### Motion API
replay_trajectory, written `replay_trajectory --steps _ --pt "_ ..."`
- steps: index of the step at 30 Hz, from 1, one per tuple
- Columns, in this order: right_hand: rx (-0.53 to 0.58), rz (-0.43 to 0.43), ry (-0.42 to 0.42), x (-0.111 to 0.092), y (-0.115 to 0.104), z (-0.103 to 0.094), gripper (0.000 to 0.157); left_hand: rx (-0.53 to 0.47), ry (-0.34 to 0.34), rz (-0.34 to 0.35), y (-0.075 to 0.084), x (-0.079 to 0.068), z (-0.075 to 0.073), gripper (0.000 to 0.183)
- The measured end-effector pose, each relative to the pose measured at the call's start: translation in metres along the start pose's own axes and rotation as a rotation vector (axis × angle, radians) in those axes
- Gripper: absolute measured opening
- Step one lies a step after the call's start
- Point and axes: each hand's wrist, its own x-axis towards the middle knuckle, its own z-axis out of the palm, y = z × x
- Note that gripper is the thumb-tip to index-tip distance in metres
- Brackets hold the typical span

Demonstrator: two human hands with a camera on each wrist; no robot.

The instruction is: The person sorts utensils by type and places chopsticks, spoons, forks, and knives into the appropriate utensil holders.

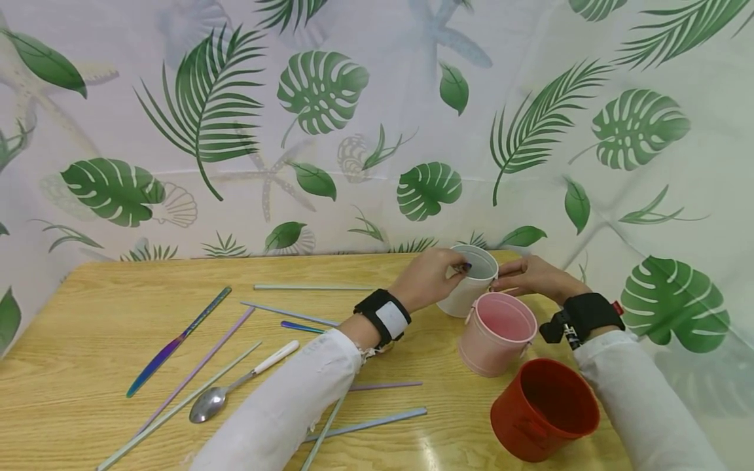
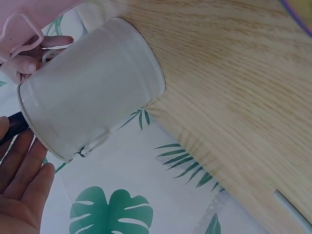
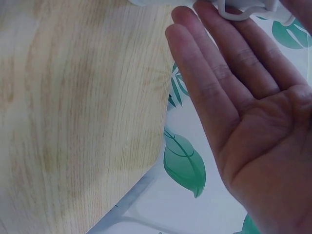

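Over the mouth of a white bucket [image 1: 462, 299], my left hand [image 1: 425, 280] pinches a slim dark piece [image 2: 17, 125] that dips inside the rim. Its lower part is hidden by the bucket wall, and I cannot tell its kind. My right hand [image 1: 537, 278] is at the bucket's other side, its fingers [image 3: 246, 63] nearly straight and right by the small wire handle [image 3: 239, 15]. A pink bucket [image 1: 485, 350] stands just in front of the white one. Nearer to me, beside my right forearm, is a red bucket [image 1: 518, 412].
Left on the wooden table [image 1: 106, 307] lie a rainbow-coloured knife [image 1: 175, 345], a white-handled spoon [image 1: 209, 404] and several thin chopsticks [image 1: 200, 366]. A blue metallic handle [image 1: 302, 326] shows partly past my left sleeve. A leaf-print cloth [image 1: 365, 150] hangs behind the table.
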Motion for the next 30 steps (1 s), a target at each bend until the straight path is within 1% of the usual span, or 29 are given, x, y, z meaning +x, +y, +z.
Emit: replay_trajectory --steps 5,9,12,15,18,20,25,30 --pt "-0.008 -0.017 -0.009 0.008 0.001 -0.004 0.045 0.015 -0.008 -0.010 -0.001 0.001 -0.005 0.020" --pt "-0.035 -0.018 -0.001 0.013 0.001 -0.008 0.046 0.049 0.017 -0.001 -0.002 0.000 -0.014 0.021" --pt "-0.055 -0.022 -0.001 0.017 0.001 -0.011 0.047 0.069 0.041 0.015 -0.003 -0.002 -0.024 0.021" --pt "-0.060 -0.019 -0.006 0.021 0.002 -0.014 0.049 0.098 0.056 0.052 -0.002 -0.007 -0.038 0.021" --pt "-0.059 -0.012 0.001 0.020 0.000 -0.011 0.051 0.156 0.068 0.097 -0.002 -0.019 -0.057 0.021" --pt "-0.054 -0.011 0.007 0.019 0.000 -0.010 0.052 0.201 0.081 0.111 -0.003 -0.028 -0.072 0.022" --pt "-0.043 -0.019 0.014 0.018 -0.001 -0.007 0.052 0.270 0.114 0.098 -0.010 -0.056 -0.111 0.023" --pt "-0.030 -0.021 0.021 0.017 0.000 -0.004 0.052 0.301 0.159 0.104 -0.024 -0.086 -0.144 0.023"
